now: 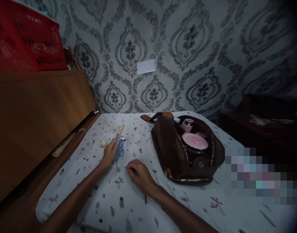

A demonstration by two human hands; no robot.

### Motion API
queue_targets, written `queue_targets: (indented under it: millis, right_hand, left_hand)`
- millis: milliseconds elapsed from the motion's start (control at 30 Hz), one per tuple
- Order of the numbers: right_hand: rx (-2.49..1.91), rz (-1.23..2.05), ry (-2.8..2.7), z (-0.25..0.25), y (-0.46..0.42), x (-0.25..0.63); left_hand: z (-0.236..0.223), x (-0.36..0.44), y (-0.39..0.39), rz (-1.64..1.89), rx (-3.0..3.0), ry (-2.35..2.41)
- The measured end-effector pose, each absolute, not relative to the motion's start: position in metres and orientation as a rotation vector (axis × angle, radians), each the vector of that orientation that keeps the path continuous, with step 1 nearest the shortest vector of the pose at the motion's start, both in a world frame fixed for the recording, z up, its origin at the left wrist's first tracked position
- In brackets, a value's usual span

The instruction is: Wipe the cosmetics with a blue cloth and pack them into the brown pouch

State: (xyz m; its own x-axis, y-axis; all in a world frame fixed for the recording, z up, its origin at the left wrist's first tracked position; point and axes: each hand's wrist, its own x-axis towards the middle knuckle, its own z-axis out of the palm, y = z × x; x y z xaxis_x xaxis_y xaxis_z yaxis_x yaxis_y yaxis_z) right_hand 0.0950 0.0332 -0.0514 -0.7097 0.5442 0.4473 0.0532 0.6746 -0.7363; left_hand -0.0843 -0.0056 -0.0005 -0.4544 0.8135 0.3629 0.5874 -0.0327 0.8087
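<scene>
The one crumpled blue item point(119, 149) is on the patterned sheet point(131, 207), pinched in your left hand point(111, 151); you seem to be handling it, and the next move calls for a steady grip, clear of one slim pale stick point(120, 130) and one yellowish lump point(103, 143); your right hand point(139, 174) curls loosely, contents unclear; farther out, one open brown bag point(166, 145), one red basket point(50, 37).

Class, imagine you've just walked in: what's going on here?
A person works over a patterned sheet. The left hand holds a crumpled blue item. The right hand is nearby with fingers curled; whether it holds anything is unclear. To its right sits an open brown bag with a round pink item among its contents.
</scene>
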Motion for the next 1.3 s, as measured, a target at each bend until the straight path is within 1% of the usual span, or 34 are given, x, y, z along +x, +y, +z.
queue_targets:
  millis: [167, 300, 467, 600, 833, 1000, 1133, 1300]
  right_hand:
    - [-0.497, 0.957, -2.22, -0.048, 0.031, 0.095]
    - [-0.502, 0.948, -2.21, -0.047, 0.032, 0.095]
    - [-0.476, 0.93, -2.204, -0.051, 0.032, 0.096]
    - [-0.476, 0.921, -2.199, -0.053, 0.032, 0.095]
    - [-0.502, 0.929, -2.214, -0.049, 0.032, 0.095]
    - [-0.508, 0.946, -2.216, -0.045, 0.031, 0.096]
    - [-0.62, 0.979, -2.125, -0.043, 0.031, 0.098]
    - [-0.772, 0.963, -1.99, -0.046, 0.039, 0.102]
  left_hand:
    - [0.012, -0.102, 0.035, 1.325, 1.542, 2.264]
    - [0.016, -0.126, 0.049, 1.062, 1.539, 2.494]
    - [0.011, -0.122, 0.052, 0.792, 1.68, 2.476]
    - [0.014, -0.11, 0.06, 0.764, 1.84, 2.37]
    - [0.02, -0.114, 0.078, 0.704, 1.819, 2.489]
    - [0.002, -0.079, 0.086, 0.644, 1.954, 2.352]
    - [-0.017, -0.043, 0.085, 0.567, 2.002, 2.339]
    - [-0.019, -0.038, 0.063, 0.608, 2.059, 2.27]
